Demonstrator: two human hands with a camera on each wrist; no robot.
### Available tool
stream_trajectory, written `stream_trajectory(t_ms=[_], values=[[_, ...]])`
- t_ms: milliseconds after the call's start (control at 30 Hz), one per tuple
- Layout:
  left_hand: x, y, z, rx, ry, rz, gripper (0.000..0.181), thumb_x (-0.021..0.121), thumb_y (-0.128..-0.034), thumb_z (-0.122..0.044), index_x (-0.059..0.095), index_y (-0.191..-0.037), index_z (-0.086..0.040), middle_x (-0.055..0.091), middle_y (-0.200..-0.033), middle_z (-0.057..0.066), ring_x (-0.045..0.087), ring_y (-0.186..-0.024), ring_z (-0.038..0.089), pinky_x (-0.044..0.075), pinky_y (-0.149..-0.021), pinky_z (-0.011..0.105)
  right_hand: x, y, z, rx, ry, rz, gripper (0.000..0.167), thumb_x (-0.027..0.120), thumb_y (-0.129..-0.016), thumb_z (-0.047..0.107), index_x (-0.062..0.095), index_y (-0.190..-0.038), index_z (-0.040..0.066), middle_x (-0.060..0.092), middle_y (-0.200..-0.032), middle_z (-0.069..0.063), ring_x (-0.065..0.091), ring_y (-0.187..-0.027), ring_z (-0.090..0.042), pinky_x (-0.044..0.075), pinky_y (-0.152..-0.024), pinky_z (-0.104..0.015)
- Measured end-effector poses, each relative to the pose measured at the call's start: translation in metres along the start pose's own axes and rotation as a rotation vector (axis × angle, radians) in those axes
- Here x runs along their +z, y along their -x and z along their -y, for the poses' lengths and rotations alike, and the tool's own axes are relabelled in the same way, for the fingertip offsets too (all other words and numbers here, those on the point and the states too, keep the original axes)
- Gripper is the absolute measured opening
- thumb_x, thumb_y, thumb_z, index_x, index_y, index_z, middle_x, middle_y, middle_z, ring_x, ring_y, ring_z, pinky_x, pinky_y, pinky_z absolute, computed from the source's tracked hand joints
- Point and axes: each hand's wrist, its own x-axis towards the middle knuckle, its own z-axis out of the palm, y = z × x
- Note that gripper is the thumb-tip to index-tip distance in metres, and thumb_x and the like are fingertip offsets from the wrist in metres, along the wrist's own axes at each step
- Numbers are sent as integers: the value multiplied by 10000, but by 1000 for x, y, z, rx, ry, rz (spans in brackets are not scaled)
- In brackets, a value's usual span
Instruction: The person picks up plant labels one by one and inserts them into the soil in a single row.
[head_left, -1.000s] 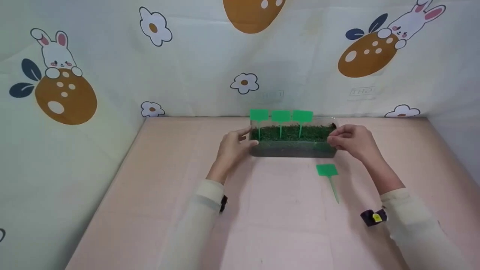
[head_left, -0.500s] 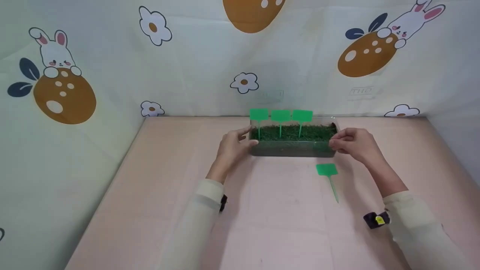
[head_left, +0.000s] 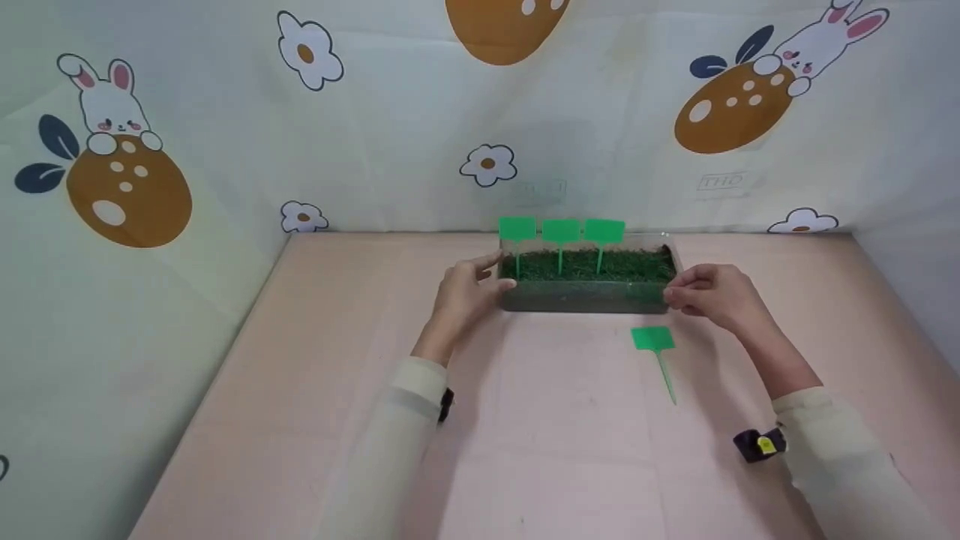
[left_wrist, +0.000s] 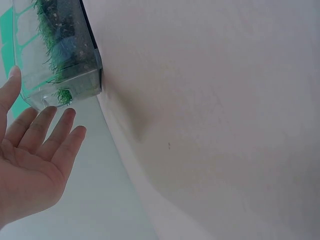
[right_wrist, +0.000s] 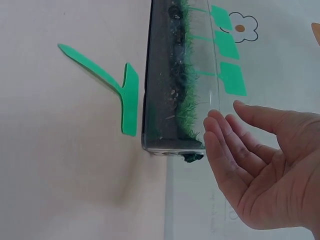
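A clear plastic planter box (head_left: 585,297) holds dark soil and short green grass (head_left: 634,264). Three green plant labels (head_left: 561,230) stand in the grass from the left end to the middle. My left hand (head_left: 466,295) rests against the left end, thumb at the front corner; its fingers (left_wrist: 59,130) are nearly straight, tips at the end wall. My right hand (head_left: 718,295) is by the right front corner with loosely bent fingers (right_wrist: 235,145) and nothing between thumb and fingers; whether it touches the box I cannot tell. Another plant label (head_left: 654,339) lies in front of the box.
The pink-beige table (head_left: 375,315) ends behind the box at a pale wall cloth (head_left: 390,135) printed with rabbits and flowers. Near the right sleeve (head_left: 832,442) is a small black device with a yellow spot (head_left: 759,445).
My right hand has moved slightly right and toward me, away from the grass at the box's right end. The left hand, the box and the labels stay where they were.
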Motion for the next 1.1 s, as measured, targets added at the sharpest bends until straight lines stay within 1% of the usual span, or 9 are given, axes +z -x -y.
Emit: stream_trajectory(t_ms=[233, 467, 533, 700, 867, 1100], values=[[0, -1, 0, 6, 3, 0, 573, 739, -912, -288, 540, -1447, -245, 540, -1491, -24, 554, -1348, 213, 494, -1074, 395, 1, -1, -4, 22, 14, 46, 341, 670, -959, 227, 635, -1154, -50, 761, -984, -40, 692, -830, -48, 603, -792, -245], [-2, -1, 1, 13, -29, 8, 592, 749, -894, -322, 538, -1445, -277, 535, -1495, -36, 556, -1347, 201, 492, -1076, 406, 1, -2, -9, 31, 34, 112, 357, 675, -955, 219, 629, -1149, -77, 760, -965, -26, 677, -801, -25, 602, -773, -248], [-2, -1, 1, 15, -39, 10, 595, 749, -889, -332, 538, -1444, -292, 537, -1494, -43, 556, -1346, 193, 487, -1081, 407, 1, -2, -10, 36, 46, 127, 355, 674, -956, 215, 630, -1144, -82, 758, -959, -34, 678, -799, -34, 602, -762, -246], [-2, -1, 1, 15, -33, 14, 593, 745, -895, -329, 534, -1448, -281, 526, -1503, -35, 549, -1354, 199, 482, -1088, 405, 1, -3, -12, 61, 75, 161, 354, 669, -960, 207, 634, -1149, -90, 743, -927, -32, 683, -799, -65, 603, -745, -256], [-2, -1, 1, 6, -30, 13, 591, 745, -894, -330, 535, -1445, -294, 523, -1506, -36, 548, -1355, 200, 481, -1088, 407, 2, -2, -14, 73, 100, 182, 355, 676, -954, 223, 650, -1136, -81, 740, -914, -24, 691, -809, -81, 600, -748, -267], [-1, -2, 2, 7, -21, 7, 583, 746, -895, -327, 542, -1440, -293, 532, -1498, -39, 553, -1349, 201, 494, -1073, 407, 4, -1, -17, 87, 142, 195, 349, 681, -949, 233, 655, -1111, -75, 727, -927, -71, 671, -798, -90, 588, -737, -269]])
